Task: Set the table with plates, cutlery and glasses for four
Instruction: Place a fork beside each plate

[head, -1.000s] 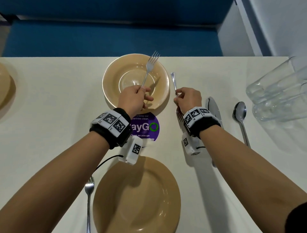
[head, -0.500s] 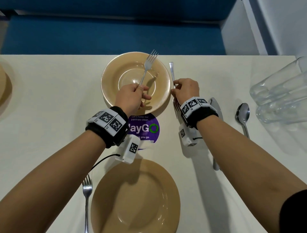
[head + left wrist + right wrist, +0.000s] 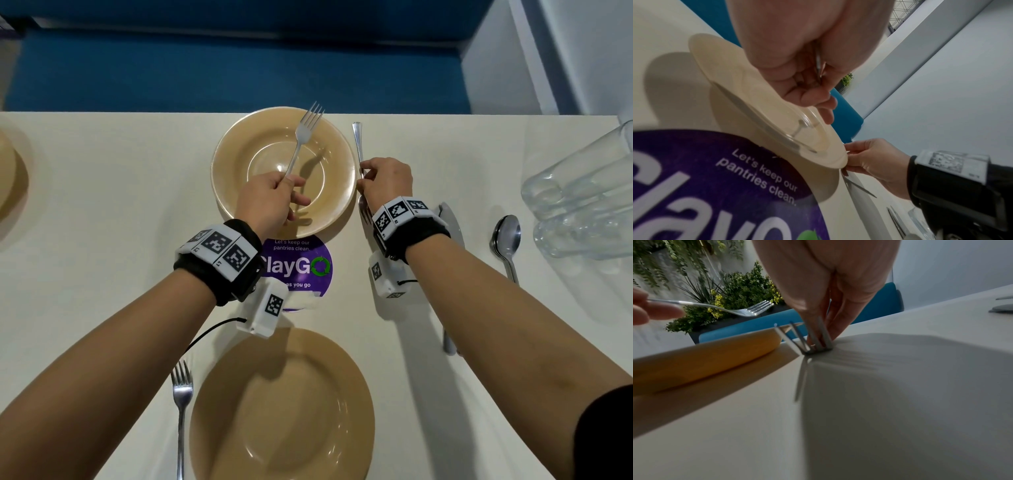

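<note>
My left hand [image 3: 286, 193] grips the handle of a fork [image 3: 306, 132] and holds it above the far tan plate [image 3: 236, 164], tines pointing away from me. My right hand [image 3: 369, 175] pinches a second fork [image 3: 357, 137] just right of that plate. Its handle points away and its tines [image 3: 816, 339] touch the table [image 3: 102, 212]. A near tan plate [image 3: 281, 411] has a fork [image 3: 181, 401] lying on its left. A knife [image 3: 454, 222], partly under my right wrist, and stacked spoons [image 3: 506, 236] lie to the right.
Several clear glasses [image 3: 582, 202] lie grouped at the right edge. Another tan plate [image 3: 10, 181] shows at the left edge. A purple round sticker [image 3: 301, 267] sits between the two middle plates. A blue bench [image 3: 222, 68] runs behind the table's far edge.
My right hand has slid its fork away from me along the right side of the far plate. The left hand and its fork have hardly moved.
</note>
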